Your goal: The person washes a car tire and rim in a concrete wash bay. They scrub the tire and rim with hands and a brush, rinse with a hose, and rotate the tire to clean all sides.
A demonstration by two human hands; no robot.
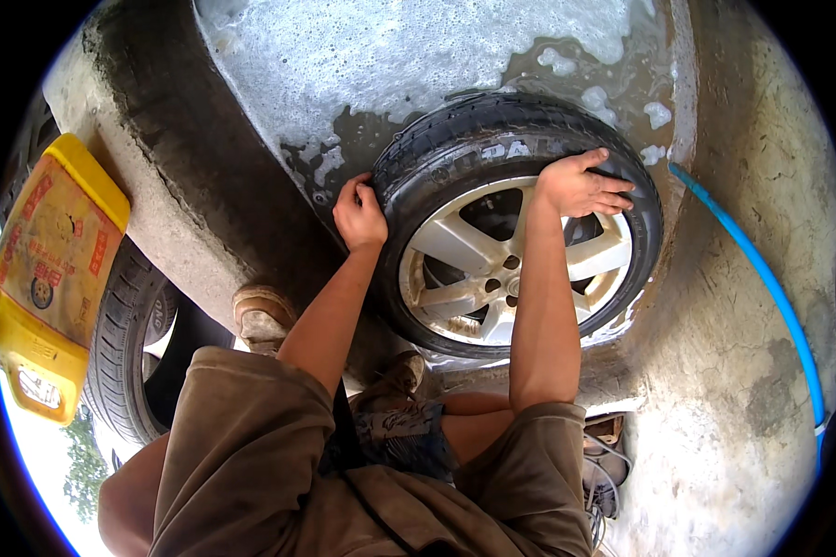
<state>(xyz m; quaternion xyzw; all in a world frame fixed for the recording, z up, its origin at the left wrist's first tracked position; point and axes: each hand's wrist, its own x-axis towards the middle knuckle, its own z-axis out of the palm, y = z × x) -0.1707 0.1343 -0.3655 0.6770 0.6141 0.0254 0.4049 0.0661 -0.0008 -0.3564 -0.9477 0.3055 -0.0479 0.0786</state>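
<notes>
A wet black tire [418, 186] on a silver alloy rim [459, 239] leans in a water-filled trough, its spoked face toward me. My left hand [359, 215] is at the tire's left edge, fingers curled against the tread; their tips are partly hidden. Over the upper right of the wheel lies my right hand [581, 186], with thumb and fingers stretched out and nothing held. Its forearm crosses in front of the spokes. Thick white foam [418, 56] floats on the water behind the tire.
A concrete ledge [172, 218] borders the trough on the left. Beside it are a yellow jug [60, 269] with a red label and another tire [125, 343]. A blue hose [762, 269] runs along the concrete at right. Grey cables [608, 469] lie low right, near my sleeve.
</notes>
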